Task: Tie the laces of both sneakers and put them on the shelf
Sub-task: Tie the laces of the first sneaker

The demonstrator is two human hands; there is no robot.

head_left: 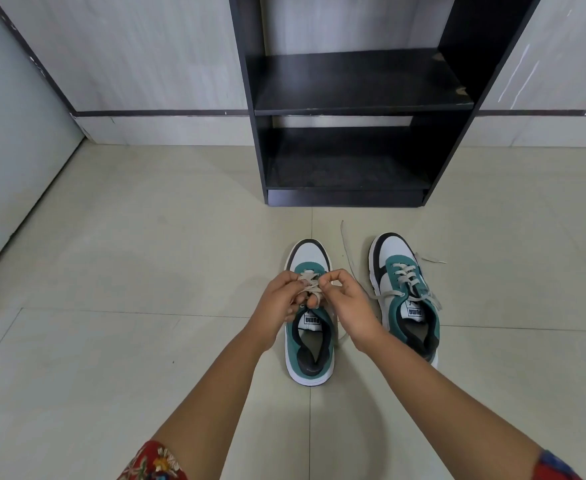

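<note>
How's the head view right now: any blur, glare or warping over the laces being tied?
Head view: sharp and evenly lit, no glare; soft shadows beside the left sneaker. Both hands cover part of its laces. Wide-angle warping bends the shelf uprights and wall lines outward.

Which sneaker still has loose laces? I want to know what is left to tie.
The right-hand sneaker: its laces trail loose on the floor, while both hands work on the left-hand sneaker.
</note>
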